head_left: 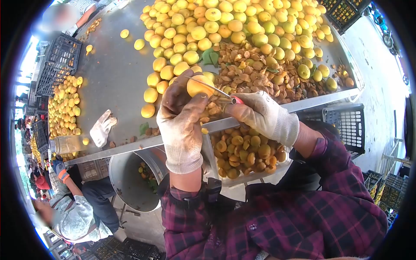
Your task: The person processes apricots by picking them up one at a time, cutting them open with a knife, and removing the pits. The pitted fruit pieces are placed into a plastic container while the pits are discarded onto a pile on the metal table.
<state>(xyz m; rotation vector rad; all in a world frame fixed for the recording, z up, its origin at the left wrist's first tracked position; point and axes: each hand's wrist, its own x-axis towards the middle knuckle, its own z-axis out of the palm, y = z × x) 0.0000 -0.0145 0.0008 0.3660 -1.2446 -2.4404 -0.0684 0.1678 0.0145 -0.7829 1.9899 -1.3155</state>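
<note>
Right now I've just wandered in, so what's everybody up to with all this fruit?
Someone is working on fruit by hand: the gloved left hand holds up a yellow fruit, and the gloved right hand holds a knife with its blade against it. I can't tell how deep any cut goes. More yellow fruits are heaped on the metal table, beside a brown pile that looks like pits. Below the table's edge sit what look like fruit halves.

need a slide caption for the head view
White-gloved left hand holds a round yellow fruit; white-gloved right hand holds a thin red-handled knife across it.
</note>
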